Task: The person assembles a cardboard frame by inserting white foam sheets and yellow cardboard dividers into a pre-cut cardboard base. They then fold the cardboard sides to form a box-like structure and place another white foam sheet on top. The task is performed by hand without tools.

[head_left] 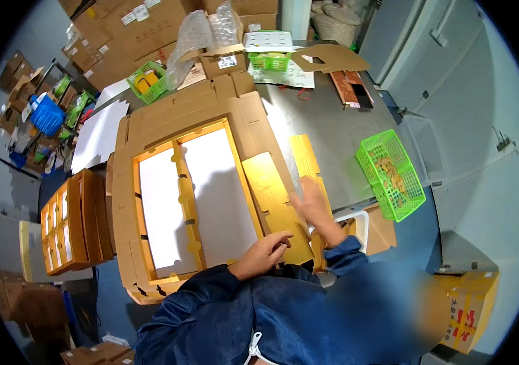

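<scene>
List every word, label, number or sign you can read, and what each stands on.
Red and black characters on the yellow carton: not copied.
White labels on the stacked brown cartons: too small to read.
Code label on the small cardboard box: no readable words.
White sheet's print: too small.

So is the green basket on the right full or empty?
Partly filled: the basket holds some small brown pieces, with bare green showing around them.

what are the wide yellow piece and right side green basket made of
The wide yellow piece: probably smooth, slightly glossy card, from its flat notched shape and pale sheen.
The green basket: likely smooth moulded plastic, from its regular openwork.
</scene>
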`<state>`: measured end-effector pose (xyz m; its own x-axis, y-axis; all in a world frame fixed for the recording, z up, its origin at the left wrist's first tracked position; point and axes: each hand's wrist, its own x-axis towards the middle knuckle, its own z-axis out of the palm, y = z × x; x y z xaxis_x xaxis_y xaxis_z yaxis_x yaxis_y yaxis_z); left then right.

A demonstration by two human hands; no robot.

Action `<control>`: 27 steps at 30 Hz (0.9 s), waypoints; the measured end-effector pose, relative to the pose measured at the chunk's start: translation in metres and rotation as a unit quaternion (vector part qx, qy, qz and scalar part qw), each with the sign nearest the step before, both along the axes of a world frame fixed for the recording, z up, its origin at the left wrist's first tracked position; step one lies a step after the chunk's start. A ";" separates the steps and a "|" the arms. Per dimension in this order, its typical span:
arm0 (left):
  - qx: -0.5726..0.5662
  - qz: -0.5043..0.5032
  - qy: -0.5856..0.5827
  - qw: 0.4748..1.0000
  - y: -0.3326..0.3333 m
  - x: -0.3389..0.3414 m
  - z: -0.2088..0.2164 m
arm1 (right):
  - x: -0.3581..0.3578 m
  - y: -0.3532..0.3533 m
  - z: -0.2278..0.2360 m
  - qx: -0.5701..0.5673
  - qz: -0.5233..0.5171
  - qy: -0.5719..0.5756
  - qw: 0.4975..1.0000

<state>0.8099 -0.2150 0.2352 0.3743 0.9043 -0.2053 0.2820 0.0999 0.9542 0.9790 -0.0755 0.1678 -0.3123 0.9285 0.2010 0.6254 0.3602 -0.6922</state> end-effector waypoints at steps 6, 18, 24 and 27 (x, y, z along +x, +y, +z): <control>0.016 0.071 -0.020 0.997 -0.017 -0.015 0.007 | -0.082 -0.020 -0.035 0.066 0.021 -0.250 0.966; -0.077 0.159 -0.151 0.973 -0.019 -0.034 -0.009 | -0.053 0.014 -0.049 -0.123 0.025 -0.060 0.990; -0.077 0.147 -0.169 0.972 -0.017 -0.038 -0.019 | -0.051 0.019 -0.053 -0.164 0.027 0.027 0.986; -0.076 0.142 -0.167 0.973 -0.017 -0.039 -0.022 | -0.052 0.020 -0.054 -0.176 0.023 0.025 0.984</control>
<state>0.7708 -0.2324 0.2134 0.1831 0.9497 -0.2539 -0.1004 0.2750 0.9562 0.9270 -0.0557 0.1141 -0.3534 0.9286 -0.1136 0.5762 0.1204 -0.8084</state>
